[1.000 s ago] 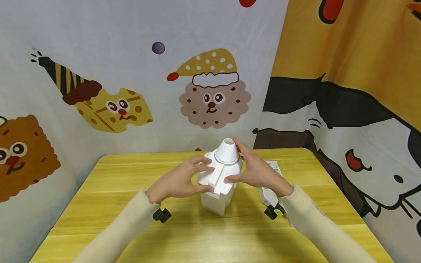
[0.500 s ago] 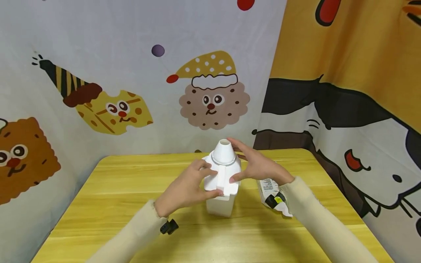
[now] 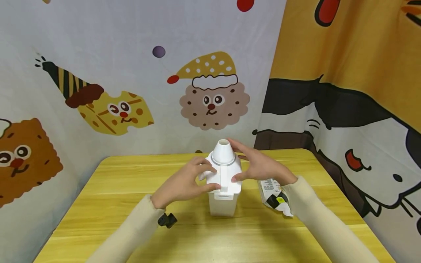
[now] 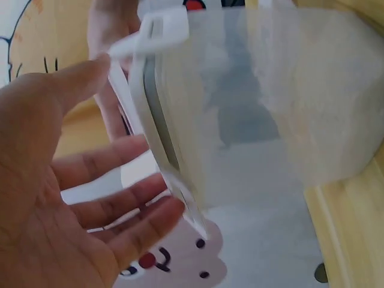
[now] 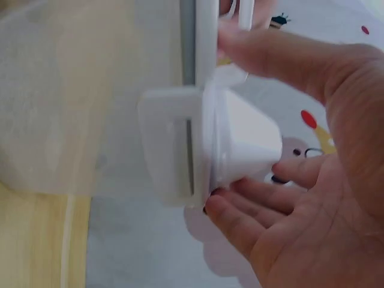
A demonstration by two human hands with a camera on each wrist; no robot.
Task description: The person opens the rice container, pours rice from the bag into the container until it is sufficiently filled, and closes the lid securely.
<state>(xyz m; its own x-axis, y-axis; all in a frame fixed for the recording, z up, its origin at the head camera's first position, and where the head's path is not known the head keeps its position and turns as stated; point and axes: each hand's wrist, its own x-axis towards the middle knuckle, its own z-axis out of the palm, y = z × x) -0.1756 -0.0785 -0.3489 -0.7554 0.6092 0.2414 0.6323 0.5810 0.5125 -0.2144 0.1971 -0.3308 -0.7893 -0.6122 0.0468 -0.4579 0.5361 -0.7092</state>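
Observation:
A white plastic storage box (image 3: 223,204) with translucent walls stands upright on the table. Its white lid (image 3: 233,171) bears a cone-shaped spout (image 3: 223,153) toward the back and a raised strip running to the front. At the lid's left edge a white flap (image 3: 202,176) sticks out, beside the fingers of my left hand (image 3: 184,180). The left thumb reaches the strip near the front. My right hand (image 3: 261,166) spans the right side, thumb on the lid and fingers extended behind the cone. A flap with a slot (image 5: 174,147) lies against the box wall near the cone.
A printed white packet (image 3: 271,188) lies to the right of the box, partly hidden by the right wrist and its camera. The wooden table (image 3: 131,190) backs onto a cartoon-printed curtain (image 3: 125,29).
The box has turned so its front faces me more squarely, and its base has shifted slightly right. The left flap now shows sticking out. Both hands stay around the lid.

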